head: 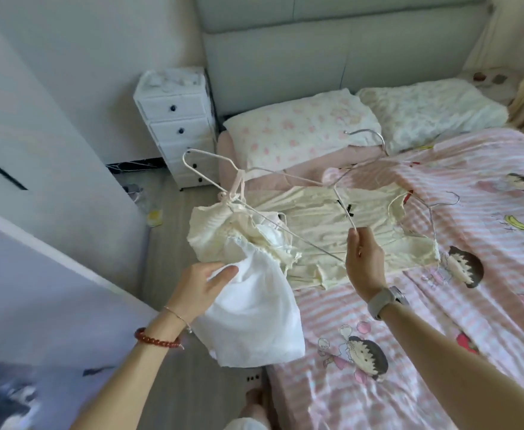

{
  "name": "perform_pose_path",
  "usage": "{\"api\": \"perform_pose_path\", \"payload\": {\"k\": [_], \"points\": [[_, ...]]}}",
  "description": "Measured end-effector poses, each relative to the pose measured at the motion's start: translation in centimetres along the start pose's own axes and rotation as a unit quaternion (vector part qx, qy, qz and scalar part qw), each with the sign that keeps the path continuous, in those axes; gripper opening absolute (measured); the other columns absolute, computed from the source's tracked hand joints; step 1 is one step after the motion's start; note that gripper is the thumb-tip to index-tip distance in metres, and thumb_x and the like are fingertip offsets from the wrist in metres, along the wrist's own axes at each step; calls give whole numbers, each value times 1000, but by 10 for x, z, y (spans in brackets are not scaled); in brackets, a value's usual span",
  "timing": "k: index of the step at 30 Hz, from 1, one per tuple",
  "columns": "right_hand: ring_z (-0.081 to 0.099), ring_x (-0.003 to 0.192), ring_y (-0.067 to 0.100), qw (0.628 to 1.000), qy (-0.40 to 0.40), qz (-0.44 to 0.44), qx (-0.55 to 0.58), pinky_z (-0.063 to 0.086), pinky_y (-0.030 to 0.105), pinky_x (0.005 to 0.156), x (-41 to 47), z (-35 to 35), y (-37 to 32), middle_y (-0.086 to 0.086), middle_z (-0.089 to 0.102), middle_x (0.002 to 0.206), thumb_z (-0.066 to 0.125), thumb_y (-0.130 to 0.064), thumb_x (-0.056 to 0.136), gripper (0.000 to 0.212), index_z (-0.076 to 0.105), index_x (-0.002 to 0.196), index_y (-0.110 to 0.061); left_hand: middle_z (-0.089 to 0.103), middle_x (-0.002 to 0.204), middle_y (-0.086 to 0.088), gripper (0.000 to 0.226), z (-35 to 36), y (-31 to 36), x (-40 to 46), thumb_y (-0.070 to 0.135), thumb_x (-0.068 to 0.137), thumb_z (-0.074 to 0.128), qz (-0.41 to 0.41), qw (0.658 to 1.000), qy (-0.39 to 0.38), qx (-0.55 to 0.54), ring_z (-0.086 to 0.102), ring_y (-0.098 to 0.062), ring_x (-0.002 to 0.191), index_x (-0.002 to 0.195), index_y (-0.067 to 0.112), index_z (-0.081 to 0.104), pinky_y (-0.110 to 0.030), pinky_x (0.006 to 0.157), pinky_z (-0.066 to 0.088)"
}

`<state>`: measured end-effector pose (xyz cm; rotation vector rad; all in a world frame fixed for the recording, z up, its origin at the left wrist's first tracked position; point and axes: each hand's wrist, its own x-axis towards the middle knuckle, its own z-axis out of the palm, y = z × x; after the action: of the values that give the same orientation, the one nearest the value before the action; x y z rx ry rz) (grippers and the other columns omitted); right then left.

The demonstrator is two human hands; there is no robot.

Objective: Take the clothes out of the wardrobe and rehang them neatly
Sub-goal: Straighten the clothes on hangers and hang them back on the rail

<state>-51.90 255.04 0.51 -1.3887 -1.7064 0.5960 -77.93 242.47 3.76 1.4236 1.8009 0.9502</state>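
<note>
A white wire hanger [273, 193] is held in the air above the bed's edge, with a bunched cream and white garment [242, 268] hanging from its left end by thin pink straps. My right hand [364, 259] pinches the hanger's right end between thumb and fingers. My left hand [203, 285] grips the white lower part of the garment from the left. A cream pleated garment [332, 240] lies spread on the bed under the hanger, with another wire hanger [431, 212] at its right side.
The bed [440, 305] has a pink striped cartoon cover and two pillows [301, 131]. A third hanger [369, 138] rests near the pillows. A white drawer unit [177, 125] stands left of the bed. White wardrobe panels [37, 150] fill the left. My foot [254, 401] is on the floor strip.
</note>
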Motion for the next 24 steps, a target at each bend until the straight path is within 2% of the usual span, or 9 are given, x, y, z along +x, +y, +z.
{"api": "perform_pose_path", "payload": {"k": [4, 5, 6, 7, 8, 11, 13, 16, 24], "points": [[30, 47, 11, 998, -43, -24, 34, 22, 26, 46, -36, 13, -23, -3, 33, 53, 29, -39, 91, 37, 38, 72, -8, 47, 77, 12, 41, -33, -2, -63, 66, 71, 57, -24, 1000, -9, -5, 49, 0, 69, 76, 25, 50, -15, 71, 36], [30, 47, 11, 998, -50, -27, 41, 22, 26, 46, -43, 16, -26, -4, 33, 53, 27, -43, 90, 41, 39, 72, -8, 66, 73, 15, 43, -40, 0, -78, 53, 77, 62, -25, 1000, 5, -7, 48, 10, 62, 70, 12, 72, -7, 66, 35], [31, 47, 12, 997, -56, -29, 48, 24, 27, 46, -48, 20, -30, -4, 34, 53, 25, -47, 88, 44, 39, 72, -9, 44, 90, 8, 54, -45, 0, -92, 39, 82, 65, -35, 999, 24, -8, 44, 12, 52, 67, -8, 43, -4, 59, 33], [31, 47, 12, 996, -62, -31, 54, 24, 27, 46, -54, 23, -33, -5, 34, 53, 24, -49, 87, 45, 39, 72, -9, 43, 59, 31, 53, -51, -3, -105, 37, 82, 64, -34, 998, 54, -8, 38, 7, 45, 63, 1, 31, -7, 51, 29], [31, 46, 12, 995, -67, -35, 59, 24, 27, 46, -58, 26, -37, -5, 33, 52, 24, -49, 86, 45, 39, 72, -10, 22, 55, 21, 51, -56, -8, -117, 47, 77, 62, -39, 995, 88, 8, 30, 0, 43, 56, 17, 27, -13, 48, 23], [31, 46, 12, 992, -88, -55, 70, 23, 28, 45, -70, 32, -51, -4, 34, 52, 24, -50, 85, 45, 38, 71, -10, 30, 48, 11, 46, -71, -23, -143, 52, 70, 64, -57, 982, 181, 15, 29, -3, 48, 47, 21, 40, -18, 49, 25], [32, 46, 13, 989, -103, -79, 71, 26, 30, 46, -78, 35, -58, -4, 35, 52, 24, -49, 86, 43, 38, 71, -12, 55, 57, 12, 23, -79, -24, -151, 27, 77, 74, -55, 970, 238, -16, 49, 2, 56, 61, 30, 58, -9, 59, 39], [34, 46, 16, 985, -117, -105, 72, 30, 37, 48, -88, 39, -69, -5, 35, 51, 27, -47, 87, 39, 39, 70, -13, 59, 66, -5, 38, -84, -7, -157, 18, 76, 75, -3, 948, 317, -14, 56, -4, 63, 82, 49, 54, -11, 66, 43], [25, 48, 14, 968, -100, -213, 85, 24, 26, 48, -88, 41, -111, -10, 28, 53, 30, -33, 92, 29, 35, 68, -18, 44, 98, 3, 39, -108, 38, -150, 35, 82, 58, 160, 834, 459, 263, 52, -13, 70, 114, 13, 61, -27, 59, 45]]}}
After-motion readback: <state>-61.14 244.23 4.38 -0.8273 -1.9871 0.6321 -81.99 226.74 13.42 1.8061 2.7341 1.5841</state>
